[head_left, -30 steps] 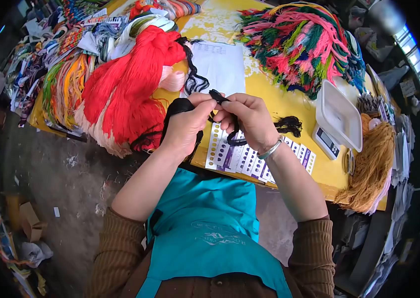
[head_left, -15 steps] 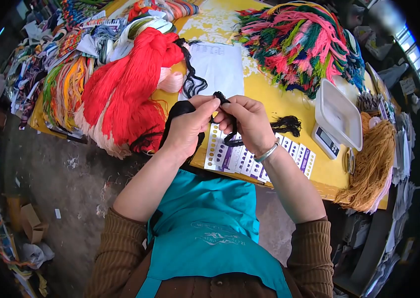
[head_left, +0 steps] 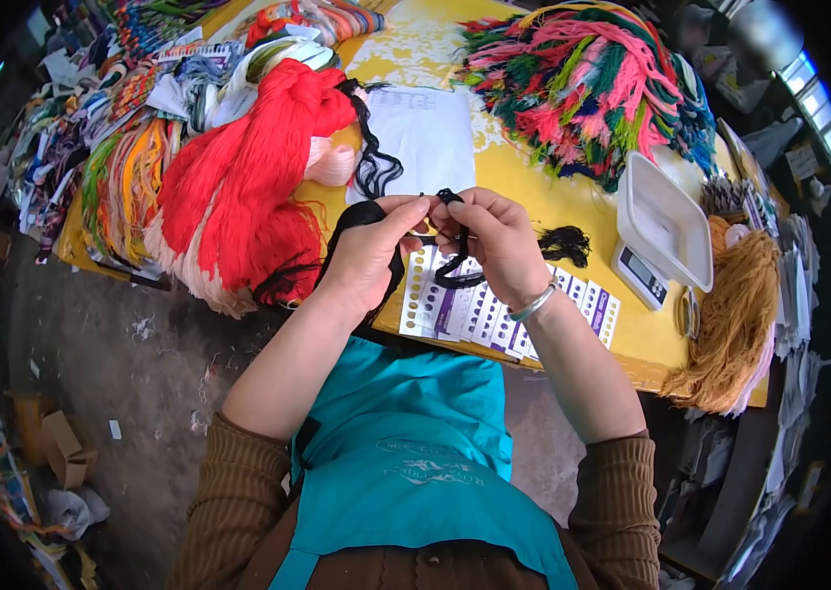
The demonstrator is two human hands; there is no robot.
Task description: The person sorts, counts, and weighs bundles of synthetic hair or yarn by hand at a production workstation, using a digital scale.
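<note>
Black thread (head_left: 454,265) runs between my two hands above the near edge of the yellow table. My left hand (head_left: 366,256) is closed, thumb against forefinger, with a thick black skein (head_left: 349,224) draped through it and hanging below. My right hand (head_left: 494,241), a silver bangle at its wrist, pinches a looped end of the same black thread. Fingertips of both hands are close together but apart. Under the right hand lie white-and-purple color cards (head_left: 504,320) with rows of dots. A small bunch of black thread (head_left: 565,246) rests right of that hand.
Red skeins (head_left: 258,167) are heaped on the left, beside other colored bundles. A multicolored thread pile (head_left: 593,88) lies at the back right. A white tray (head_left: 666,221) sits on a digital scale (head_left: 640,277), near scissors (head_left: 689,313) and brown skeins (head_left: 735,315). Paper (head_left: 415,138) lies behind my hands.
My right hand has shifted slightly right, opening a small gap from the left fingertips. The black loop under it now hangs wider. The view has moved slightly.
</note>
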